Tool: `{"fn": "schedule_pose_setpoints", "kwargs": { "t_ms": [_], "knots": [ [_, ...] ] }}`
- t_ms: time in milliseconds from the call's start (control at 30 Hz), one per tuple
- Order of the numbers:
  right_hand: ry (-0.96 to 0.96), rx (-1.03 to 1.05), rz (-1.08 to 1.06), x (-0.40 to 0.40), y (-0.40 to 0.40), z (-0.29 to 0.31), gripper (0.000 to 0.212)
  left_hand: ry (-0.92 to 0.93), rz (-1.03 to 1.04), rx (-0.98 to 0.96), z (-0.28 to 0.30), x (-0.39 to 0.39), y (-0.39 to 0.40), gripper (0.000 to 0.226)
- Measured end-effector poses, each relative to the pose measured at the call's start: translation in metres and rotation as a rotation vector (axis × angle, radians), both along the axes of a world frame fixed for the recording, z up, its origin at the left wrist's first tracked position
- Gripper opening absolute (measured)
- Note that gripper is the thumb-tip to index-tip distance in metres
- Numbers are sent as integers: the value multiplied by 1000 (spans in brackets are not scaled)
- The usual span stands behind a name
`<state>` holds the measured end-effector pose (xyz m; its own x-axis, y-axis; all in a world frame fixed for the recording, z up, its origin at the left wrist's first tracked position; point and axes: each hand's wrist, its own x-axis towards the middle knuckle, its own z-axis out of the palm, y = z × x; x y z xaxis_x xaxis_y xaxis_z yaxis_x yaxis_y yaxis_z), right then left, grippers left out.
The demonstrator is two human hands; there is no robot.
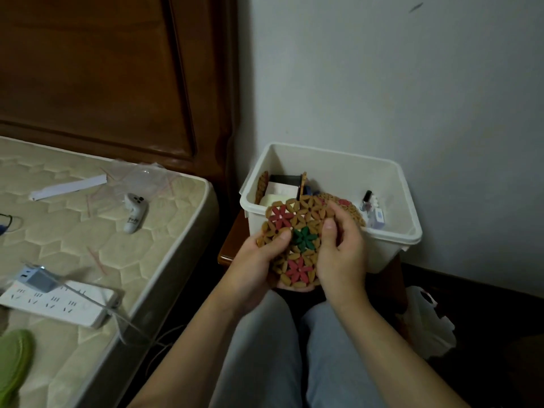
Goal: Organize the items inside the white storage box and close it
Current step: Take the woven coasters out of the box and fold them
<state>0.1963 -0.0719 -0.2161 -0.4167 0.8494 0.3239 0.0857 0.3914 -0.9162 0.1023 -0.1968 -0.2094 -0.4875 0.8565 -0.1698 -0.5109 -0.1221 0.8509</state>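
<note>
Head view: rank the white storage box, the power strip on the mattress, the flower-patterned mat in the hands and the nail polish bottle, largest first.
1. White storage box
2. Power strip; it sits nearer the camera, so its lead over the mat is unsure
3. Flower-patterned mat
4. Nail polish bottle

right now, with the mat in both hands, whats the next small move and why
Probably lower the woven mat into the white storage box, likely flat on the second mat behind it. Left hand and right hand both grip it just in front of the box's near rim, the box is open, and no lid is in view.
</note>
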Motion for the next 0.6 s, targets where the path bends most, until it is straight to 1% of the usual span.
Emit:
{"fn": "schedule_pose_setpoints", "kwargs": {
  "t_ms": [100,167,233,300,333,367,467,600],
  "knots": [
    [-26,-11,74,-46,20,25,32,12,76,18,15,-44,6,28],
    [-90,-65,97,-78,40,33,33,14,214,43,18,-69,9,25],
    [-241,-122,147,-110,62,35,39,-14,380,73,16,-92,9,26],
    [-444,-170,264,-138,76,30,50,-50,508,89,13,-111,9,30],
    [-540,-177,321,-151,80,26,52,-64,549,88,11,-119,9,31],
    [-616,-171,366,-162,82,21,51,-72,575,83,10,-125,9,32],
    [-760,-102,452,-193,88,6,44,-72,589,68,5,-138,12,30],
    [-902,-20,532,-219,97,-3,16,-98,586,75,-1,-146,19,28]
  ]
}}
